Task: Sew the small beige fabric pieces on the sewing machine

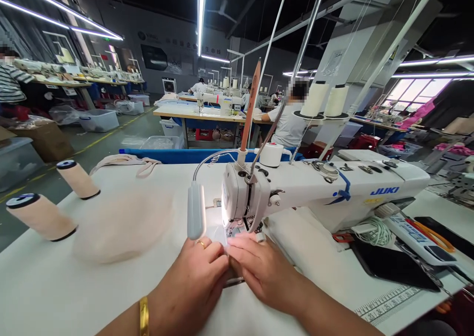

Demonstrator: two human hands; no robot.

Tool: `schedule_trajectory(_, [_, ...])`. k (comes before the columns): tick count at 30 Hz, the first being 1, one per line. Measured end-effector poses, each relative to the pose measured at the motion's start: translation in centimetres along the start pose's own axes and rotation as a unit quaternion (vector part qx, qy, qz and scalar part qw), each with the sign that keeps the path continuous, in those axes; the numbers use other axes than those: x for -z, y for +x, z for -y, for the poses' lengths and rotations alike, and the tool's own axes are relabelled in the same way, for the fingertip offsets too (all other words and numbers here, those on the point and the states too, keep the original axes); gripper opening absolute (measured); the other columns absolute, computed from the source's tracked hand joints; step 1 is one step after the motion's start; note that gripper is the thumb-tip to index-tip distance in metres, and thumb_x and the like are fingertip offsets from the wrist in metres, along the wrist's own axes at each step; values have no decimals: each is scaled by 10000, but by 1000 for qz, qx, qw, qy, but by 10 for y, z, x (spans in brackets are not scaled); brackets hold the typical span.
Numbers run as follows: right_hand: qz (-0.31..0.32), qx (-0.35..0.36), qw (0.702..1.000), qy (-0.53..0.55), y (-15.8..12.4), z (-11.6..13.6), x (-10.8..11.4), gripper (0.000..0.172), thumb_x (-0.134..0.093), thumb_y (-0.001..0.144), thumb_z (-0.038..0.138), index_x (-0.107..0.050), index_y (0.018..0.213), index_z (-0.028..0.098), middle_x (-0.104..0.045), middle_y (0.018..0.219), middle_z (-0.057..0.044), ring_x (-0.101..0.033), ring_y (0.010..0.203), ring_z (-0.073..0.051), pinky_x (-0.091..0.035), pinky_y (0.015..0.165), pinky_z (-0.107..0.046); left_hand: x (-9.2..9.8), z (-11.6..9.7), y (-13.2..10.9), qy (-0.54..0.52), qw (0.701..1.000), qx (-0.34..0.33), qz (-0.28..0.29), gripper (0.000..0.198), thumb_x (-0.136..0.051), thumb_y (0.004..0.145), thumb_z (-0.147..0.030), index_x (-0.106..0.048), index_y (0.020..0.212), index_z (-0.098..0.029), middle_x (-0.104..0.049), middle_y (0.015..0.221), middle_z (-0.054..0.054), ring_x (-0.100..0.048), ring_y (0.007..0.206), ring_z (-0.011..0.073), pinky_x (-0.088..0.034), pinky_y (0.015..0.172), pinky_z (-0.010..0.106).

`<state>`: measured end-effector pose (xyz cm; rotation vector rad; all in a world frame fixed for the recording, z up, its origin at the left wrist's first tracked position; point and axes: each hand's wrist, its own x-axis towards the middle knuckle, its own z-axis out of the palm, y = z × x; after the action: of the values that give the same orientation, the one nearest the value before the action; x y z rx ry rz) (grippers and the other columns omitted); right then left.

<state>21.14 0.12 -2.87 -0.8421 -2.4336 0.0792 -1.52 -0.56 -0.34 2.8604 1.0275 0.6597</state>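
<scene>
Both hands are at the needle area of a white sewing machine (296,183). My left hand (192,277), with a ring and a gold bracelet at the wrist, has its fingers bent and pressed together just below the lamp (196,210). Close beside it, my right hand (262,272) lies with its fingers together, their tips near the presser foot. What the fingers hold, if anything, is hidden by the hands. Pale fabric (303,242) lies under the machine arm to the right. Another pale, sheer piece (124,222) rests on the table to the left.
Two peach thread cones (42,217) (78,179) stand at the left edge. A pale strap (118,162) lies at the back. To the right are a black phone (394,264), a coiled cord (372,231) and a printed ruler (388,304). A person in white (289,124) sits beyond.
</scene>
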Motion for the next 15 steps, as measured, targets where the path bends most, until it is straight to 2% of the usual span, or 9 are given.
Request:
schedule_trajectory(2, [46, -18, 999, 2, 3, 1, 2, 383, -469, 902, 25, -612, 1199, 219, -735, 1100, -70, -630, 970, -249, -494, 789, -370, -2, 0, -2, -49, 999, 3, -14, 270, -400, 966, -72, -615, 926, -228, -668, 893, 38, -563, 718, 191, -441, 685, 357])
schedule_trajectory(5, [79, -44, 996, -15, 3, 0, 3, 249, -487, 882, 40, -624, 997, 213, -685, 911, -43, -577, 858, -235, -457, 749, -355, -5, 6, -2, -73, 997, 19, -31, 279, -370, 983, -83, -592, 890, -223, -640, 814, 37, -548, 679, 188, -433, 625, 328])
schedule_trajectory(7, [78, -48, 995, -28, 1, -1, 3, 209, -494, 894, 42, -612, 935, 209, -669, 908, -40, -557, 849, -227, -445, 773, -355, -8, 10, -2, -57, 998, 20, -37, 293, -374, 985, -92, -583, 821, -216, -619, 781, 40, -532, 661, 189, -425, 603, 326])
schedule_trajectory(10, [69, -45, 996, -22, -2, -2, 3, 196, -509, 919, 41, -611, 952, 206, -684, 1015, -46, -565, 899, -225, -436, 802, -350, -10, 13, -1, -38, 998, 3, -41, 334, -383, 995, -86, -558, 737, -203, -652, 859, 60, -577, 748, 200, -458, 655, 340])
schedule_trajectory(12, [66, -39, 997, -11, -3, -2, 2, 209, -521, 915, 33, -613, 983, 208, -697, 1075, -47, -572, 948, -232, -433, 815, -349, -11, 13, 0, -44, 998, -7, -36, 348, -374, 1014, -81, -554, 739, -197, -675, 889, 58, -599, 785, 198, -486, 707, 354])
schedule_trajectory(15, [73, -48, 996, -9, -1, -2, 3, 253, -507, 902, 13, -615, 1007, 216, -704, 999, -37, -568, 910, -230, -431, 802, -353, -9, 11, 2, -54, 998, -4, -21, 342, -371, 1036, -95, -595, 798, -197, -669, 847, 43, -581, 748, 193, -502, 716, 365])
